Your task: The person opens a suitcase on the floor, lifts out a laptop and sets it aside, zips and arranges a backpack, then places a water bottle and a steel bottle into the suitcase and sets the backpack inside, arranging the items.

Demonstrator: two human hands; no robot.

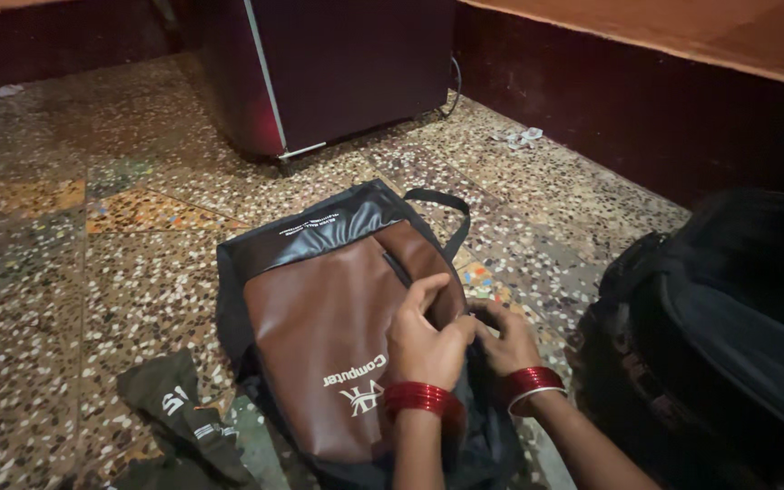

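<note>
Left hand [424, 340] and right hand [505, 340] pinched together on near-right edge of brown-and-black leatherette backpack [328, 336]; best kept flat on speckled terrazzo floor [93, 272].

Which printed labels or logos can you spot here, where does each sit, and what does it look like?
Brown and black leather-look backpack: white logo with lettering near its lower front, by the left hand.
Its black top band: small white print.
Dark folded cloth bag, floor lower left: white lettering.
</note>
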